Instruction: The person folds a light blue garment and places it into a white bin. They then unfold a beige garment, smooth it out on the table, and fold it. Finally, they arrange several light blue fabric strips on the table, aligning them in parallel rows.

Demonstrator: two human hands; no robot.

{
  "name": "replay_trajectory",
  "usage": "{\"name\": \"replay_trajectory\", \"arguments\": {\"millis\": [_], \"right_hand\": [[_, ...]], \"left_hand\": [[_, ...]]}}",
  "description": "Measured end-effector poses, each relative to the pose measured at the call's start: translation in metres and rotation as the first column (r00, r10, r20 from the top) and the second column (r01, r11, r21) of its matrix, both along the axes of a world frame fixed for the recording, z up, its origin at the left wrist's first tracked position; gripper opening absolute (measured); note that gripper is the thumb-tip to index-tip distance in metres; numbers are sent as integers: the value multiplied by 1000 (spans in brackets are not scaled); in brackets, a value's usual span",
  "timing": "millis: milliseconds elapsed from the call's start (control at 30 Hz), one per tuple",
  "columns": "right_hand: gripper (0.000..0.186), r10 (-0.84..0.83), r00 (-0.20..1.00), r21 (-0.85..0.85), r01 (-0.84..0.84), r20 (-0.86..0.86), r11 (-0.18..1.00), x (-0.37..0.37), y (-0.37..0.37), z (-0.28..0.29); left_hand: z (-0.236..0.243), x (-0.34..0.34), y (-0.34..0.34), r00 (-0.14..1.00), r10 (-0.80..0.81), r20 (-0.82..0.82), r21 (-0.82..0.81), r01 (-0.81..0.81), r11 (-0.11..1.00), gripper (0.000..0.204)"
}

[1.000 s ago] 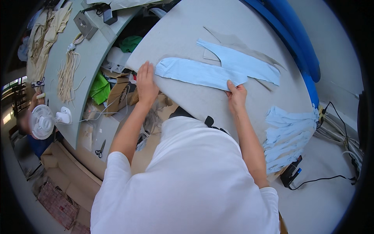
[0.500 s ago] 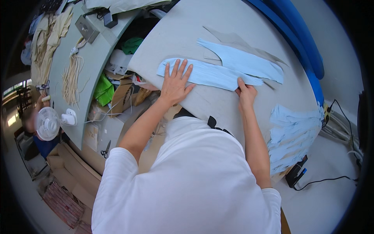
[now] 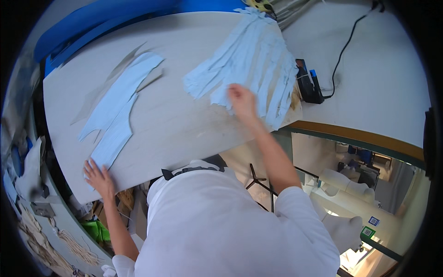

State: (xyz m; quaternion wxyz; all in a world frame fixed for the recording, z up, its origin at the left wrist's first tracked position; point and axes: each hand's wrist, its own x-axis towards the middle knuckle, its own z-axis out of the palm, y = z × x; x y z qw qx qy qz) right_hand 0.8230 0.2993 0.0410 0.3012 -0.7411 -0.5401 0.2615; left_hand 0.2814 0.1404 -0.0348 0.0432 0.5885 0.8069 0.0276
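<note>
My left hand (image 3: 99,179) lies with spread fingers on the near end of a light-blue fabric piece (image 3: 113,143) at the table's left front. Beyond it, a second light-blue fabric piece (image 3: 122,87) stretches away, partly against the first. Thin grey pattern sheets (image 3: 94,94) stick out beside and under the second piece. My right hand (image 3: 242,101) is over the near edge of a fanned heap of light-blue fabric strips (image 3: 254,55). Its fingers look curled but are smeared by motion, so whether they grip a strip is unclear.
The pale padded table (image 3: 170,117) has a blue bolster-like form (image 3: 101,23) along its far edge. Right of the strips stands a black holder (image 3: 310,83) with a cord. A side bench (image 3: 60,217) with cream cords is at the lower left. Glass lies at the lower right.
My view has swung to the right. My right hand has left the fabric piece and moved over to the strips. My left hand stays on the fabric, now at its near end.
</note>
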Motion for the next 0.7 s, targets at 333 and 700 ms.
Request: {"name": "replay_trajectory", "arguments": {"millis": [333,700], "right_hand": [[73,-96,535,-35,230,840,973,428,-46,13],[68,-117,603,144,3,789,990,468,-59,-4]], "left_hand": [[30,231,95,931,-313,186,314,246,917,58],[22,396,221,870,-354,342,311,251,917,40]]}}
